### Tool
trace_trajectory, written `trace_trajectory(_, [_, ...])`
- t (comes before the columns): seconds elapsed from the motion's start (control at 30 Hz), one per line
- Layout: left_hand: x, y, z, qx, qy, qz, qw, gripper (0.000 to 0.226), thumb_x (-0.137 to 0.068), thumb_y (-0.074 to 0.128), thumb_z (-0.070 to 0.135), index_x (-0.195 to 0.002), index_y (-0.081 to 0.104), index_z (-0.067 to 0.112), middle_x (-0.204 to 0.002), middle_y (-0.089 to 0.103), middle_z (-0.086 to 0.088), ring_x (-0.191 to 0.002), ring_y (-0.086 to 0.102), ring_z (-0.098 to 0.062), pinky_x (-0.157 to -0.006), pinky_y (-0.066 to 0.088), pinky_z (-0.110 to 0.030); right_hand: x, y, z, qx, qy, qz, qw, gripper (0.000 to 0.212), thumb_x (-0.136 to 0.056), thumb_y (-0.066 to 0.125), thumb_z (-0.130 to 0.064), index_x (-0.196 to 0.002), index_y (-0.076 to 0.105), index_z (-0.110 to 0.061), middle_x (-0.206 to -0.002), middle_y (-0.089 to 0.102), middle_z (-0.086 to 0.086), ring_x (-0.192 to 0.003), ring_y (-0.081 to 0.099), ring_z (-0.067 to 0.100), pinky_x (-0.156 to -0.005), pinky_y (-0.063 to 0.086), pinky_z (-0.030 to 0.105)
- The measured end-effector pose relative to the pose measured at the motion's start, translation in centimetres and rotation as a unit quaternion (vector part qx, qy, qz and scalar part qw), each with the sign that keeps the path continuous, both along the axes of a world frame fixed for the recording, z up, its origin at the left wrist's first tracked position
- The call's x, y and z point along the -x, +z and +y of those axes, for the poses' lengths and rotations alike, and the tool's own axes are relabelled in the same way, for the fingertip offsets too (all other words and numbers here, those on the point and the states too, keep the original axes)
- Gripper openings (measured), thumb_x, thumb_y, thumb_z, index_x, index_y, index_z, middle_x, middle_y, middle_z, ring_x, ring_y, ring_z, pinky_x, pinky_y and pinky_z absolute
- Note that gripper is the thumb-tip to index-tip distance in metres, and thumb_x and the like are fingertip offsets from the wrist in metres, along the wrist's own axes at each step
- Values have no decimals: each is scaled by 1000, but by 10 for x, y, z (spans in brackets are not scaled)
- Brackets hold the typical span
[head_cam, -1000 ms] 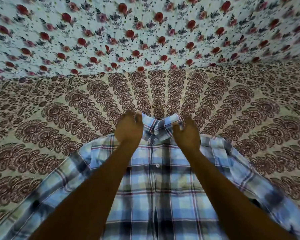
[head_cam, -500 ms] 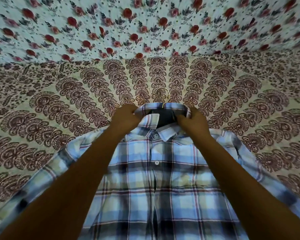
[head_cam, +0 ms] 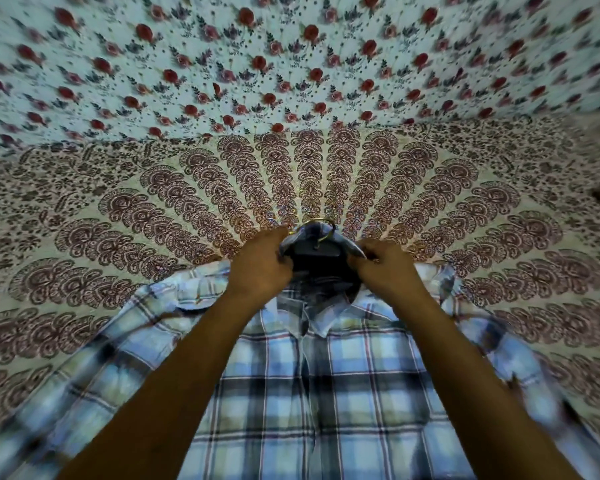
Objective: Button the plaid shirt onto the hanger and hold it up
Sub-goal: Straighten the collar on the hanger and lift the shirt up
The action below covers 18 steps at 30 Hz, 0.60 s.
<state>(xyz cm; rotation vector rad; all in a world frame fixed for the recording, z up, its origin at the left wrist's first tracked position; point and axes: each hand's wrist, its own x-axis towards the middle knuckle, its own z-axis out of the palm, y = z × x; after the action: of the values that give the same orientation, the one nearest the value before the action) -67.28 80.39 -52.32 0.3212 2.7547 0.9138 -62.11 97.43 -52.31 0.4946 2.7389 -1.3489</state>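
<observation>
Both hands (head_cam: 261, 263) (head_cam: 385, 268) lifted collar (head_cam: 328, 315) off hanger (head_cam: 317, 252)

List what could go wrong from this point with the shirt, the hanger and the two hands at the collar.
1. Both hands, left hand and right hand, grip only the collar of the plaid shirt, not the hanger; lifting by cloth alone could let the hanger slip or tilt inside.
2. The neck looks open around the hanger; if the top button is undone, the shirt may slide off a shoulder.
3. The gold hook sits against the collar and might snag it.
</observation>
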Motion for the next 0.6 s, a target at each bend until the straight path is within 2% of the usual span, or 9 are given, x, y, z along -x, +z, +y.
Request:
trace_trajectory(0.03, [-2, 0, 0, -5, 6, 5, 1000, 46, -87, 55, 11, -133, 47, 12, -132, 53, -17, -120, 50, -33, -97, 41, -36, -2, -4, -3, -8, -7, 7, 1000, 16, -87, 57, -20, -95, 67, -9, -91, 66, 15, -87, 59, 29, -69, 41, 31])
trace_trajectory(0.1, [-5, -2, -2, -34, 17, 0, 999, 38, -89, 55, 13, -127, 54, 12, -126, 59, -16, -114, 54, -33, -93, 43, -37, -6, -7, -8, -13, -23, 27, 999, 23, -90, 55, -30, -74, 63, -16, -74, 62, 9, -78, 57, 29, -63, 40, 33])
trace_trajectory(0.13, [-6, -3, -3, -54, 17, -6, 998, 34, -89, 55, 15, -123, 57, 12, -121, 62, -16, -111, 56, -32, -91, 44, -37, -7, -7, -9, -18, -35, 36, 999, 34, -92, 53, -32, -60, 53, -21, -62, 54, 3, -70, 52, 27, -56, 34, 32])
trace_trajectory(0.2, [-8, -4, -5, -104, 24, -27, 994, 30, -89, 58, 23, -117, 61, 13, -116, 65, -14, -108, 58, -30, -93, 45, -39, -8, -7, -11, -14, -55, 57, 997, 47, -93, 50, -32, -49, 35, -24, -50, 37, -3, -56, 40, 22, -47, 23, 29])
trace_trajectory(0.27, [-9, -9, -4, -149, 38, -47, 987, 31, -90, 58, 30, -113, 63, 11, -115, 64, -16, -108, 58, -31, -94, 43, -41, -7, -9, -8, 23, -67, 72, 995, 49, -94, 51, -30, -49, 35, -21, -47, 32, -2, -48, 31, 15, -49, 18, 31])
trace_trajectory(0.33, [-6, -14, -2, -191, 67, -61, 977, 31, -91, 55, 30, -112, 63, 8, -115, 64, -18, -110, 57, -31, -96, 43, -42, -4, -13, -3, 69, -81, 77, 991, 45, -93, 53, -25, -50, 42, -18, -47, 35, 0, -48, 31, 14, -53, 22, 30])
trace_trajectory(0.43, [2, -17, 7, -244, 114, -73, 960, 26, -92, 54, 25, -107, 66, 7, -110, 66, -18, -105, 60, -30, -95, 45, -42, 6, -16, 3, 129, -103, 62, 984, 33, -91, 56, -16, -63, 60, 1, -49, 37, 8, -50, 33, 16, -60, 28, 30])
trace_trajectory(0.53, [22, -19, 18, -262, 158, -103, 946, 23, -90, 57, 29, -93, 69, 10, -91, 65, -15, -86, 60, -26, -81, 47, -35, 26, -19, 7, 109, -133, 26, 985, 30, -88, 58, -15, -64, 59, 4, -50, 35, 7, -51, 32, 17, -61, 28, 28])
trace_trajectory(0.6, [40, -20, 24, -256, 178, -133, 941, 26, -89, 58, 34, -81, 64, 10, -80, 57, -13, -77, 53, -21, -72, 39, -31, 43, -21, 9, 86, -149, 4, 985, 35, -87, 58, -18, -54, 53, -6, -49, 38, 4, -50, 34, 19, -60, 29, 26])
